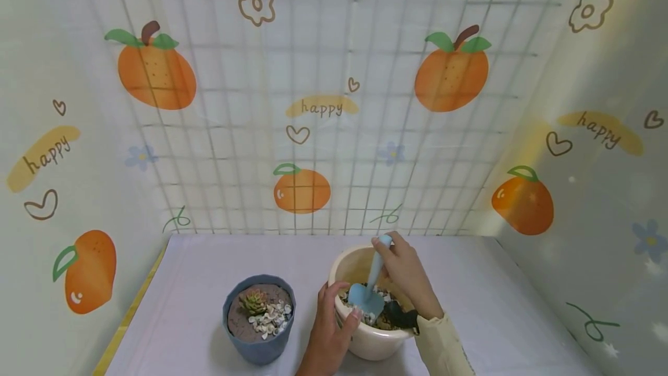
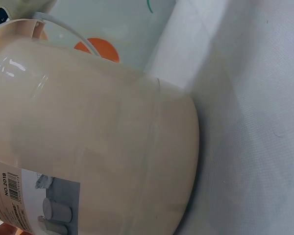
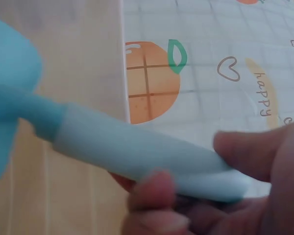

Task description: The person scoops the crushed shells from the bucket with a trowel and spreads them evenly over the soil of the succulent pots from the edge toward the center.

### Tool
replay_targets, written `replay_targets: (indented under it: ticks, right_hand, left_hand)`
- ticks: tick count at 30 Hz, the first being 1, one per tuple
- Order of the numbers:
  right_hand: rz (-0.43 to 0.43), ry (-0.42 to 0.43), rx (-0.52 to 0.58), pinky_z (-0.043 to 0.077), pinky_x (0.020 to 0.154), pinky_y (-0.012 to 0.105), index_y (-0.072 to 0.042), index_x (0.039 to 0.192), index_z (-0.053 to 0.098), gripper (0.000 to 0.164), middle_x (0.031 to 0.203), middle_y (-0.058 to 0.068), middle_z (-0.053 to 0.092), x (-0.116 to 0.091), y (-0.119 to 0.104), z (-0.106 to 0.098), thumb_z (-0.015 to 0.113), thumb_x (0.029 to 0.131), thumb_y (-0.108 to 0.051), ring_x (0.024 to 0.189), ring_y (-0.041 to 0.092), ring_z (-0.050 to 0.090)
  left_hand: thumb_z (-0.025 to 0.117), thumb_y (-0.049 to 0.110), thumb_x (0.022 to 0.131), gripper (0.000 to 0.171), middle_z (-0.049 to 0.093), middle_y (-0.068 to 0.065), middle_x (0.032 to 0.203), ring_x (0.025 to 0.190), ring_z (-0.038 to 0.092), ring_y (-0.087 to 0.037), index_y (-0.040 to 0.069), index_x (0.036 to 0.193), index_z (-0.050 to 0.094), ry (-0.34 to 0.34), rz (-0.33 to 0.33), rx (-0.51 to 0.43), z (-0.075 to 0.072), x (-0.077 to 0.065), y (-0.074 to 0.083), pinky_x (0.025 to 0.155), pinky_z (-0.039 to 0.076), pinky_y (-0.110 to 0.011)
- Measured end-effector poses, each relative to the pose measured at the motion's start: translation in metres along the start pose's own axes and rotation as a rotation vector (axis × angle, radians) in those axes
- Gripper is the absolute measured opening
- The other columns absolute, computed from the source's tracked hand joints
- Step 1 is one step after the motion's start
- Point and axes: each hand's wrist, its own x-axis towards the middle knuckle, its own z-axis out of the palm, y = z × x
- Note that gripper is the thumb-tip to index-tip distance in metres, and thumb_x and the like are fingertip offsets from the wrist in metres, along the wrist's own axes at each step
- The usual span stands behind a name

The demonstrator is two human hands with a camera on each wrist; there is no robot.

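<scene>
My right hand [image 1: 409,271] grips the handle of a light blue toy-like trowel [image 1: 365,299]. The trowel's blade is down inside a cream plastic bucket [image 1: 378,348], against a mix of white and brown bits [image 1: 383,295]. In the right wrist view the fingers and thumb curl round the trowel's handle [image 3: 137,147]. On the bucket's near left side, my left hand [image 1: 329,329] holds the rim, thumb over the edge. The left wrist view shows the bucket's side [image 2: 112,127] with a printed label [image 2: 39,200]; the left fingers are mostly hidden there.
Left of the bucket stands a blue-grey pot [image 1: 259,350] with brown soil, a succulent [image 1: 254,302] and white shell-like pieces [image 1: 271,319]. A dark object [image 1: 399,314] sits by the right sleeve. Printed curtains [image 1: 235,161] enclose the white-covered table [image 1: 182,283].
</scene>
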Motion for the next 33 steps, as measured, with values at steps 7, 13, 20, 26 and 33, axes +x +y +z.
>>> replay_targets:
  ticks: [7, 13, 20, 26, 33]
  right_hand:
    - [0.046, 0.115, 0.059, 0.041, 0.053, 0.034, -0.009, 0.129, 0.056, 0.048, 0.070, 0.008, 0.055, 0.0018, 0.0021, -0.0030, 0.052, 0.109, -0.051, 0.057, 0.024, 0.051]
    - [0.039, 0.168, 0.078, 0.040, 0.053, 0.034, -0.006, 0.132, 0.052, 0.051, 0.068, 0.007, 0.055, 0.0028, 0.0038, -0.0040, 0.047, 0.110, -0.051, 0.055, 0.023, 0.050]
    - [0.044, 0.193, 0.072, 0.042, 0.053, 0.034, -0.007, 0.134, 0.048, 0.055, 0.071, 0.009, 0.057, 0.0012, 0.0059, -0.0046, 0.045, 0.109, -0.056, 0.056, 0.027, 0.052]
    - [0.033, 0.241, 0.070, 0.045, 0.054, 0.035, -0.007, 0.134, 0.049, 0.055, 0.079, 0.013, 0.061, 0.0001, 0.0047, -0.0045, 0.045, 0.109, -0.055, 0.063, 0.032, 0.057]
    - [0.018, 0.264, 0.065, 0.043, 0.053, 0.035, -0.009, 0.133, 0.049, 0.049, 0.078, 0.013, 0.061, -0.0005, 0.0035, -0.0056, 0.046, 0.110, -0.051, 0.061, 0.029, 0.056]
  left_hand:
    - [0.060, 0.040, 0.105, 0.052, 0.024, -0.013, 0.163, 0.149, 0.027, -0.038, 0.023, 0.151, 0.043, 0.002, 0.007, 0.023, -0.0006, -0.0004, -0.0013, 0.112, 0.026, -0.070]
    - [0.059, 0.043, 0.105, 0.051, 0.025, -0.011, 0.163, 0.150, 0.026, -0.037, 0.026, 0.150, 0.044, 0.006, 0.004, 0.016, -0.0013, -0.0013, -0.0005, 0.113, 0.025, -0.069]
    - [0.060, 0.041, 0.105, 0.051, 0.024, -0.013, 0.163, 0.149, 0.026, -0.038, 0.024, 0.151, 0.044, 0.006, 0.011, 0.013, -0.0013, -0.0026, 0.0013, 0.113, 0.025, -0.068]
    - [0.059, 0.043, 0.105, 0.054, 0.024, -0.013, 0.163, 0.149, 0.026, -0.040, 0.023, 0.152, 0.043, -0.001, -0.007, 0.014, -0.0016, -0.0023, 0.0021, 0.113, 0.025, -0.070]
    - [0.059, 0.043, 0.105, 0.054, 0.023, -0.014, 0.164, 0.150, 0.026, -0.040, 0.023, 0.152, 0.041, -0.010, -0.011, 0.011, -0.0019, -0.0015, 0.0010, 0.113, 0.025, -0.070]
